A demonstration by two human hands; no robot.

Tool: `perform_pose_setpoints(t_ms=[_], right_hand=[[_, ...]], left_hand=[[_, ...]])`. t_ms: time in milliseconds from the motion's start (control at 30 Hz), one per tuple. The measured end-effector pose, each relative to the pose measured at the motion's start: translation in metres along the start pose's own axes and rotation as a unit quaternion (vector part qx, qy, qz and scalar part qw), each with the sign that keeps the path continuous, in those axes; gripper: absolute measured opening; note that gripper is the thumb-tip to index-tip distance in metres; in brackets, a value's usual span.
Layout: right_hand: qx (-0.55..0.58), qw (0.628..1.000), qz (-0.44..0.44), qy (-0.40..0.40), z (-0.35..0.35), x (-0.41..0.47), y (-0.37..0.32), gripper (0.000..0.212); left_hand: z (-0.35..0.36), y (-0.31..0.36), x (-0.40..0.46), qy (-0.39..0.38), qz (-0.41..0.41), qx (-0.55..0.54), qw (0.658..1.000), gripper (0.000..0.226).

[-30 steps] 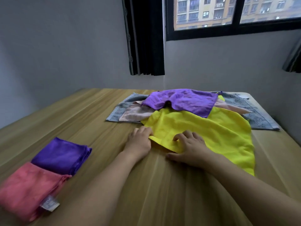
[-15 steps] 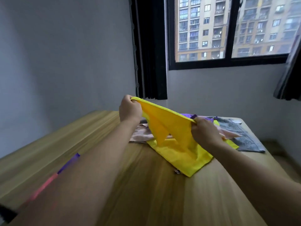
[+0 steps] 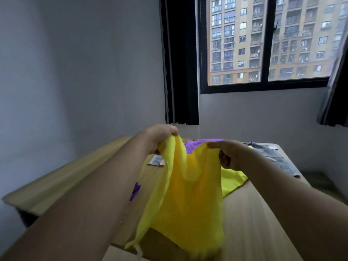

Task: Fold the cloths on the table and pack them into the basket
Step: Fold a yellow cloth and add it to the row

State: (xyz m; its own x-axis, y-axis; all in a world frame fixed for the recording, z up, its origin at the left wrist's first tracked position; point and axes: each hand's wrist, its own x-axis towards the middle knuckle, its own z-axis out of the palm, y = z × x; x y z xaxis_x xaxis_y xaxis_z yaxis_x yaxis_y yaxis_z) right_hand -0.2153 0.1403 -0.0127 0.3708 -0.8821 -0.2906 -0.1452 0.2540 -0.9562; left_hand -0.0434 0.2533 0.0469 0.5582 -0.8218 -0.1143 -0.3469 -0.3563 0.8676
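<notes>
A yellow cloth [image 3: 188,194] hangs in the air over the wooden table [image 3: 250,223], held up by its top edge. My left hand [image 3: 160,136] pinches its left top corner and my right hand [image 3: 227,153] pinches its right top corner. The cloth droops toward me, its lower edge near the frame's bottom. Behind it a purple cloth [image 3: 197,145] lies on the pile at the table's far end. No basket is in view.
A grey patterned cloth [image 3: 278,159] lies at the far right of the table, and a pale cloth edge [image 3: 156,162] shows left of the pile. A sliver of a folded purple cloth [image 3: 135,191] shows beside my left forearm. Wall, window and dark curtain stand behind.
Both hands have lifted the yellow cloth off the pile and drawn it up and toward me; it now hangs clear of the table. The camera has tilted upward.
</notes>
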Motion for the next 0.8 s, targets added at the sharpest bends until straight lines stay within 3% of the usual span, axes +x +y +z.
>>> perform_pose_setpoints(t_ms=[200,300,367,433,567,700,800], right_hand=[[0.040,0.996,0.083,-0.018,-0.004,0.021,0.072,0.016],[0.037,0.997,0.072,-0.005,-0.007,0.039,0.098,0.016],[0.036,0.999,0.029,0.015,-0.009,0.050,0.108,0.016],[0.026,0.999,-0.007,0.036,-0.015,0.063,0.120,0.012],[-0.005,0.998,-0.043,0.038,-0.022,0.080,0.145,0.008],[-0.009,0.992,-0.107,0.073,-0.024,0.090,0.156,0.014],[0.007,0.993,-0.113,0.026,-0.026,0.097,0.154,0.017]], left_hand=[[0.045,-0.064,0.016,-0.026,0.003,-0.184,0.983,0.009],[0.067,-0.085,0.031,-0.065,0.033,-0.287,0.955,0.025],[0.080,-0.092,0.039,-0.049,0.073,-0.320,0.943,0.035],[0.099,-0.099,0.048,-0.016,0.112,-0.328,0.938,0.036],[0.140,-0.104,0.056,0.010,0.115,-0.322,0.940,0.019],[0.173,-0.109,0.072,0.029,0.160,-0.231,0.959,0.040],[0.181,-0.115,0.078,0.035,0.164,-0.198,0.966,0.043]])
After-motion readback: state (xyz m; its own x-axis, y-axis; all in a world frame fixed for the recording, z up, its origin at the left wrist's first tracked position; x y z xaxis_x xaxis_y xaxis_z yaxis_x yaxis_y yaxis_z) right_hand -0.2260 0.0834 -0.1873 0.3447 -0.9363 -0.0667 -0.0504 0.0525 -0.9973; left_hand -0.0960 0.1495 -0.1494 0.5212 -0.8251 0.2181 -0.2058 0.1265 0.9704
